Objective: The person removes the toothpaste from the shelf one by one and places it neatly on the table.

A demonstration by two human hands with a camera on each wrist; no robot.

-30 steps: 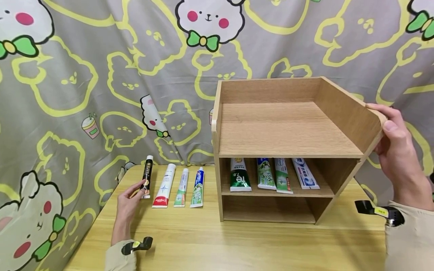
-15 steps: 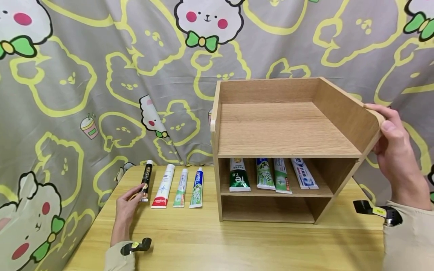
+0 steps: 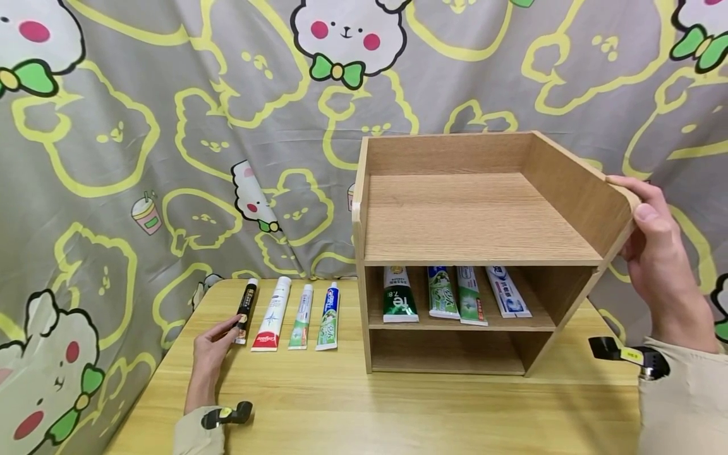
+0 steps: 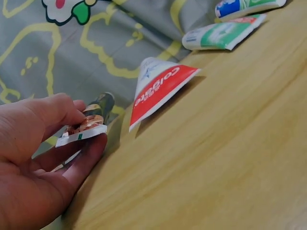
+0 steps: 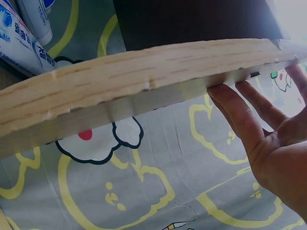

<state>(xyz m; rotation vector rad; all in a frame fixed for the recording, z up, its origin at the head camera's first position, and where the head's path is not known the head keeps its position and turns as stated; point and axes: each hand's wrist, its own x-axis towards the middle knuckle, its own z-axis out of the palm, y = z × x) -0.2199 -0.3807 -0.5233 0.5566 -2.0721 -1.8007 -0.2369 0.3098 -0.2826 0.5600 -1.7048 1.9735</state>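
At the left end of a row of toothpaste tubes, my left hand [image 3: 212, 357] pinches the crimped end of a black toothpaste tube [image 4: 100, 109]. Thumb and fingers lie on either side of that end in the left wrist view. Beside it lie a white-and-red Colgate tube [image 3: 273, 316], a small green-and-white tube [image 3: 301, 318] and a blue-and-green tube [image 3: 328, 319]. My right hand [image 3: 662, 262] holds the right side panel of a wooden shelf [image 3: 472, 218], index finger over the top edge, thumb at the front edge. More fingers touch the panel's outer face [image 5: 115, 112].
Several tubes lie on the shelf's middle level, among them a dark green tube [image 3: 400, 300] and a white-and-blue tube [image 3: 508, 294]. A patterned curtain [image 3: 256, 126] hangs right behind the wooden table [image 3: 318, 411].
My left hand has drawn the black tube a little toward the table's near side, its cap now about level with the Colgate tube's. My right hand stays on the shelf.
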